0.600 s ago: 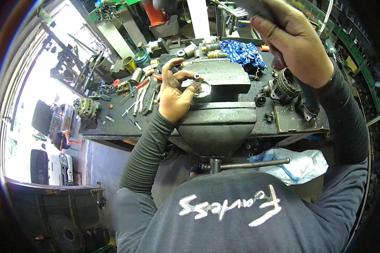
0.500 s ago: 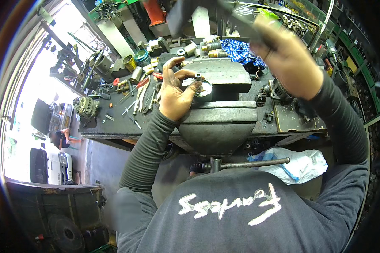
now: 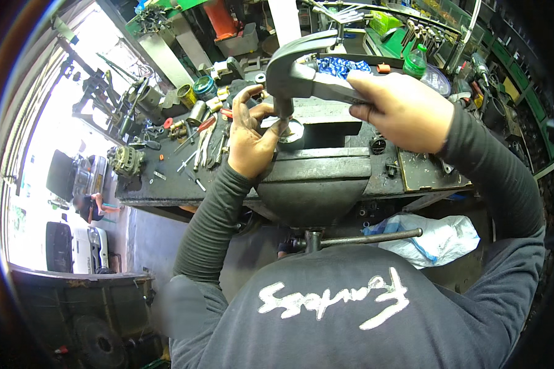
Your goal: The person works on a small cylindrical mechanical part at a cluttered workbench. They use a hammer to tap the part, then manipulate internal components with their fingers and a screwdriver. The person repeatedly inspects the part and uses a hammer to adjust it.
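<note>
My right hand (image 3: 406, 114) is closed around the handle of a claw hammer (image 3: 335, 88). The hammer's head is over my left hand's fingertips, its striking face at or just above them. With thumb and fingers, my left hand (image 3: 251, 138) pinches a short metal pin, mostly hidden now by the hammer head and fingers. The pin stands over a round metal part (image 3: 295, 131) at the left end of the bench vise (image 3: 314, 167). My left wrist is close beside the vise's near jaw.
Pliers (image 3: 204, 138), small metal parts and an alternator (image 3: 126, 158) lie on the workbench to the left. Farther back are a blue patterned cloth (image 3: 341, 66) and a green bottle (image 3: 415, 61). The vise's handle bar (image 3: 375, 238) juts out near my body, above a white sack (image 3: 431, 237).
The hammer has swung down from a blurred, raised position to the pin at my left fingertips. My right hand has come down with it, while my left hand keeps its pinch.
</note>
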Available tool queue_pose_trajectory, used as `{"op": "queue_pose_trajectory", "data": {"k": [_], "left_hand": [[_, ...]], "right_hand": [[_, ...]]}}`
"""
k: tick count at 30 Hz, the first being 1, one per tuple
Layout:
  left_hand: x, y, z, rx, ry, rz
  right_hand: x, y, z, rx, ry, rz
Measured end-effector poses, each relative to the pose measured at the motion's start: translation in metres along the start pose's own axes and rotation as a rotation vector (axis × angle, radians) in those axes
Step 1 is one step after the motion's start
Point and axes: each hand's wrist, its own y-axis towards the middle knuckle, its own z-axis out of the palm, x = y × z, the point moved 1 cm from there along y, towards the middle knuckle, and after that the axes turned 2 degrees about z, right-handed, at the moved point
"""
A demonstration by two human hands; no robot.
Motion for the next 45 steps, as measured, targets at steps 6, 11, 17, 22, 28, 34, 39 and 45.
{"op": "queue_pose_trajectory", "data": {"k": [6,11,17,22,28,34,39,45], "left_hand": [[-0.006,-0.002,-0.001,-0.032,-0.113,-0.073],[-0.007,0.000,0.003,-0.037,-0.109,-0.079],[-0.002,-0.003,0.001,-0.066,-0.110,-0.060],[-0.003,-0.002,-0.002,-0.036,-0.100,-0.079],[0.000,-0.003,0.002,-0.039,-0.077,-0.038],[-0.006,-0.005,-0.004,-0.059,-0.102,-0.105],[-0.002,-0.001,0.003,-0.031,-0.086,-0.075],[-0.004,-0.002,-0.005,-0.029,-0.098,-0.102]], "right_hand": [[0.000,0.019,-0.030,-0.346,0.418,-0.088],[0.002,0.016,-0.017,-0.458,0.300,-0.175],[-0.003,0.010,-0.008,-0.210,0.133,-0.191],[-0.015,0.034,-0.019,-0.665,-0.258,-0.487],[0.000,0.008,-0.004,-0.085,0.140,-0.070],[0.000,0.024,-0.056,-0.017,0.876,-0.278],[-0.002,0.000,0.010,-0.103,0.013,-0.043],[0.001,0.022,-0.021,-0.349,0.364,-0.222]]}}
